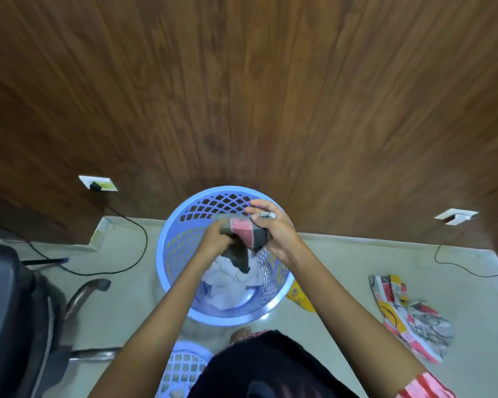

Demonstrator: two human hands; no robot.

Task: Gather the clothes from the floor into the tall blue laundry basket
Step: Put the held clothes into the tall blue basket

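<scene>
Fingers point(263, 206) of both hands clamped on dark cloth point(246, 235) over blue basket point(170, 239), tile floor point(342, 271), wood wall point(242, 96).

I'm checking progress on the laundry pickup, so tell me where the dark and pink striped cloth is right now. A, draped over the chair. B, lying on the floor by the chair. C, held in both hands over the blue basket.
C: both the left hand and right hand grip the striped cloth above the open blue basket.

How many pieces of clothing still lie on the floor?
2: a patterned red-and-yellow cloth right of the blue basket, and a yellow piece partly hidden against its right side. Others may be hidden.
</scene>
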